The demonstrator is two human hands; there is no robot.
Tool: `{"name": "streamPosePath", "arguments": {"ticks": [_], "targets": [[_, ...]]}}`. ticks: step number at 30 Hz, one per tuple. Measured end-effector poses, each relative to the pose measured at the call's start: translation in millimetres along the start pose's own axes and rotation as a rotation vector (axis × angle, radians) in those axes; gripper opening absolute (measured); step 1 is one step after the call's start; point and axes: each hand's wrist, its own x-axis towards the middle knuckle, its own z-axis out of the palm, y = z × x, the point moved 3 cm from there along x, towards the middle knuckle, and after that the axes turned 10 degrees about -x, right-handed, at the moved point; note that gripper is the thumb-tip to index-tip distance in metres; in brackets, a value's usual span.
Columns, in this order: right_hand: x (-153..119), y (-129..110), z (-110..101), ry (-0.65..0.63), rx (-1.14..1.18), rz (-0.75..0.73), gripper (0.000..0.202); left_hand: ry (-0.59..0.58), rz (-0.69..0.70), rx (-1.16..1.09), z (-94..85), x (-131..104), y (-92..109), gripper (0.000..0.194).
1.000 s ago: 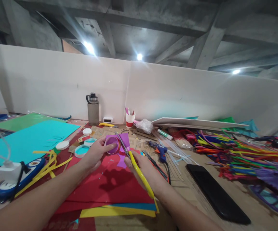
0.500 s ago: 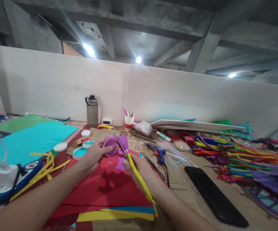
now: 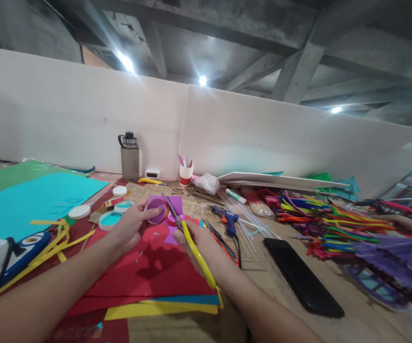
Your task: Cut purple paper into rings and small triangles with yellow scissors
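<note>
My left hand (image 3: 132, 224) grips a round purple ring (image 3: 156, 210) together with a purple sheet (image 3: 177, 204), thumb over the ring's edge. Yellow-handled scissors (image 3: 196, 252) are held in my right hand (image 3: 195, 240), their blades lying across the purple sheet just right of the ring. A purple cut piece (image 3: 171, 234) hangs below the blades, near my right fingers. Under both hands lies a stack of red sheets (image 3: 155, 276), with yellow and blue sheets showing at its near edge.
A black phone (image 3: 303, 276), a blue glue gun (image 3: 230, 223) and pipe cleaners (image 3: 327, 224) lie to the right. Another person's arm (image 3: 411, 224) is at far right. A bottle (image 3: 130, 159) and paper cup (image 3: 186, 172) stand behind; cyan sheets (image 3: 41, 200) lie left.
The view has turned slightly to the right, so the table things appear farther left. Another person's arm has come into view at far right. Both hands keep their hold.
</note>
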Motion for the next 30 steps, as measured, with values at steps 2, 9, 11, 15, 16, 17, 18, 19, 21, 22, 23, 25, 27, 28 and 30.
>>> {"name": "streamPosePath", "arguments": {"ticks": [2,9,11,15,16,17,18,19,21,22,23,25,27,28,30], "targets": [[0.2,0.2,0.0,-0.008,0.005,0.008,0.033,0.013,0.002,-0.017,0.5,-0.2,-0.5,0.025],[0.8,0.4,1.0,0.009,-0.021,-0.021,0.033,0.015,0.001,-0.021,2.1,-1.8,-1.3,0.025],[0.5,-0.6,1.4,0.014,-0.028,-0.026,0.032,0.01,0.011,-0.007,2.1,-2.2,-2.0,0.025],[-0.8,-2.4,0.3,0.032,-0.073,-0.02,0.033,-0.026,0.007,0.019,3.4,-3.5,-3.8,0.025],[-1.2,-2.5,-0.4,0.044,-0.082,-0.018,0.034,-0.029,0.004,0.022,3.7,-3.8,-4.1,0.025],[-1.5,-2.6,-0.9,0.052,-0.086,-0.018,0.035,-0.029,0.001,0.02,3.8,-4.1,-4.3,0.026],[-1.6,-2.6,-1.0,0.053,-0.082,-0.02,0.036,-0.026,-0.002,0.017,3.8,-4.3,-4.5,0.026],[-1.6,-2.3,-1.0,0.049,-0.074,-0.022,0.038,-0.023,-0.005,0.013,3.8,-4.5,-4.8,0.026],[-1.4,-1.9,-0.3,0.029,-0.052,-0.037,0.04,-0.022,-0.014,0.005,3.6,-4.7,-5.4,0.026],[-1.2,-1.8,0.1,0.017,-0.04,-0.044,0.04,-0.021,-0.017,0.0,3.3,-4.7,-5.7,0.025],[-1.2,-1.7,0.4,0.005,-0.028,-0.047,0.041,-0.02,-0.02,-0.005,3.0,-4.7,-6.1,0.025],[-1.3,-2.1,0.4,-0.004,-0.007,-0.048,0.041,-0.021,-0.021,-0.015,2.4,-4.6,-6.6,0.025],[-1.6,-3.0,0.0,-0.01,0.01,-0.043,0.042,-0.024,-0.022,-0.019,2.0,-4.3,-6.8,0.026],[-1.6,-3.6,-0.3,-0.011,0.014,-0.042,0.042,-0.026,-0.024,-0.017,1.9,-4.2,-6.9,0.026],[-1.3,-4.3,-1.1,-0.003,0.015,-0.039,0.043,-0.025,-0.026,-0.017,1.6,-4.0,-6.7,0.027]]}}
